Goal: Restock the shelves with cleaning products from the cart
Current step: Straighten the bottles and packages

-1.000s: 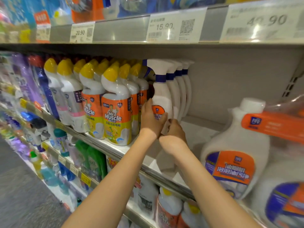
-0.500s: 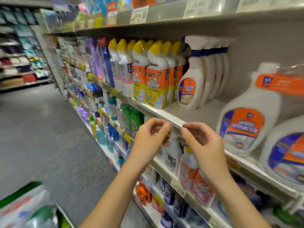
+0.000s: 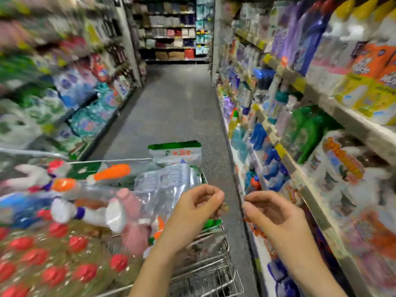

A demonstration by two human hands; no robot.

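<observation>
The right shelves (image 3: 334,116) were the biggest thing, from one o'clock down to four o'clock. They were full of bottles, all blurry. Yellow caps (image 3: 362,11) stood on the high row and green jugs (image 3: 308,129) sat one row down. The left shelves (image 3: 70,82) filled nine to eleven o'clock with soft packs, blurry too. The grey floor (image 3: 177,103) ran between them to the far shelves (image 3: 169,28) at twelve o'clock.

The cart (image 3: 216,273) was at seven o'clock, just beside the foot of the right shelves. It was piled high with the things to put out. A pack of red caps (image 3: 53,264) lay at eight o'clock, nearest me. Past it lay white bottles (image 3: 94,213), and behind them sprays (image 3: 112,171) with orange tops. Shiny bags (image 3: 169,181) lay at the far end, and a green-top bag (image 3: 174,155) stuck up past them.

My left hand (image 3: 192,213) was at six o'clock, over the cart's right side. My right hand (image 3: 272,213) was at five o'clock, over the gap between the cart and the right shelves. They were near each other but apart. On both, the fingers were loosely curled in, with the thumb close to the fingertips. I saw nothing held in them.
</observation>
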